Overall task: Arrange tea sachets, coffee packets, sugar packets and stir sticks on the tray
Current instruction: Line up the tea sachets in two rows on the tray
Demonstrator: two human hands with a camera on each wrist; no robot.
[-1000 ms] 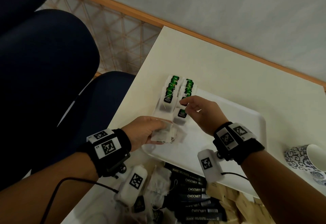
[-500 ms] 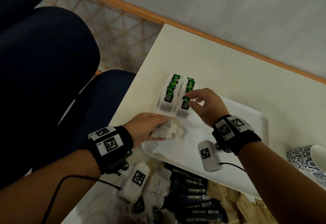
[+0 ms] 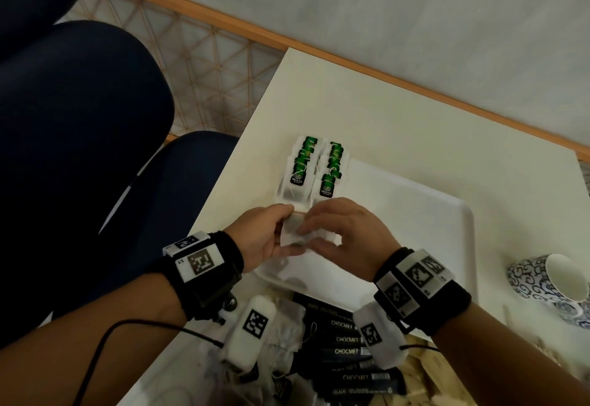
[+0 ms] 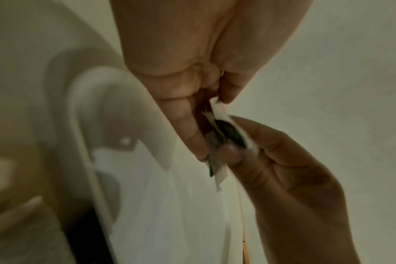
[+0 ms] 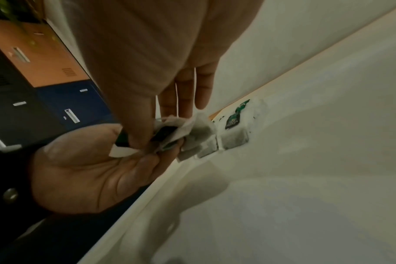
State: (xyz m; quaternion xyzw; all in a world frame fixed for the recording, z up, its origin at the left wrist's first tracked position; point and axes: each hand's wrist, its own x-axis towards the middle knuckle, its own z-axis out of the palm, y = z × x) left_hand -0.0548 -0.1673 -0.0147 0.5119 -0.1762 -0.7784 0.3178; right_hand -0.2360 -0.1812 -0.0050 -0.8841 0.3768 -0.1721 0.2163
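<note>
Two short rows of tea sachets [image 3: 314,171] with green tags lie overlapped at the far left corner of the white tray [image 3: 415,230]. Just in front of them, over the tray's left edge, my left hand [image 3: 284,230] holds a small stack of tea sachets [image 3: 291,225] between thumb and fingers. My right hand [image 3: 311,234] has met it and pinches one sachet of the stack. In the left wrist view the right hand [image 4: 237,137] has thumb and forefinger on a sachet [image 4: 222,110]. The right wrist view shows the right hand [image 5: 161,125] on the stack, with the rows [image 5: 233,132] beyond.
Black coffee packets [image 3: 348,351], loose tea sachets [image 3: 287,325] and brown packets [image 3: 424,370] lie heaped on the table in front of the tray. A blue-and-white cup [image 3: 549,287] lies to the tray's right. A dark blue chair [image 3: 79,150] stands off the table's left edge.
My right hand let go of a sachet at the near end of the right row and drew back to the stack in my left hand. The left hand stayed about where it was.
</note>
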